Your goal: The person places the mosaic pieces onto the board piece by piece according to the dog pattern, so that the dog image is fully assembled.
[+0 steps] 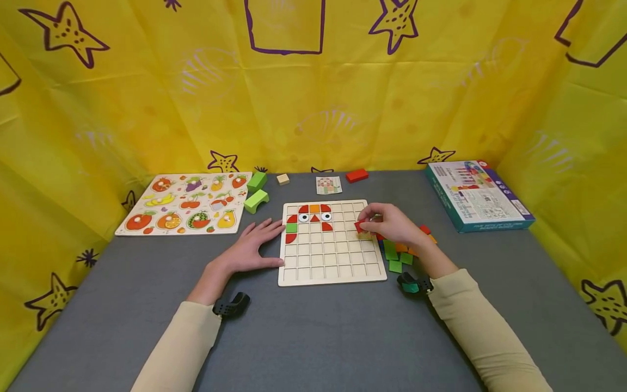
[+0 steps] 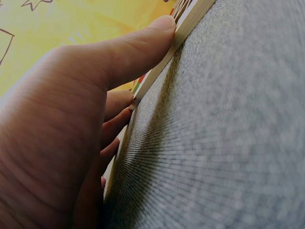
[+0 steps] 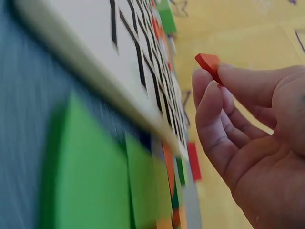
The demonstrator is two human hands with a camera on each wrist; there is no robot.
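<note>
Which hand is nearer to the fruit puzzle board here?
Left. The left hand touches the grid board's left edge, close to the fruit puzzle board's near right corner; the right hand is farther right, pinching a red piece.

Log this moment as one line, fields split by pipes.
left hand: touches grid board edge | right hand: pinches red tile over board | loose tiles: beside board's right edge
</note>
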